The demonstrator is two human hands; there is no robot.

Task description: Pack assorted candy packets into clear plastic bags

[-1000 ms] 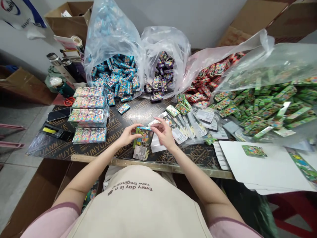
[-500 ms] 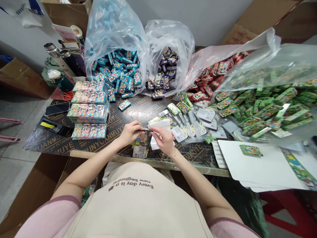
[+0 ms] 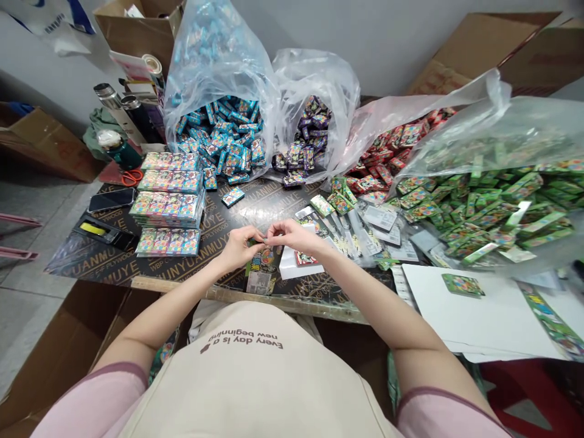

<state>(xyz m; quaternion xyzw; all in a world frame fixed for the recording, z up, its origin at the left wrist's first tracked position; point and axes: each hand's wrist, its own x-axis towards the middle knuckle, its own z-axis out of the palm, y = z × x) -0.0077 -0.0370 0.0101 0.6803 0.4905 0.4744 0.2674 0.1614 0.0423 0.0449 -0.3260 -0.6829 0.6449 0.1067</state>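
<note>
You're in what looks like a packing workshop: your bench (image 3: 274, 204) holds bags (image 3: 314, 64) of little boxes (image 3: 235, 155), stacked packs (image 3: 166, 204) and a tape dispenser (image 3: 107, 234), with cartons (image 3: 483, 45) nearby.

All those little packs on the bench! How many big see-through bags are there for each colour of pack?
Bag of blue packs: 1
Bag of purple packs: 1
Bag of red packs: 1
Bag of green packs: 1
Total: 4 bags
</note>
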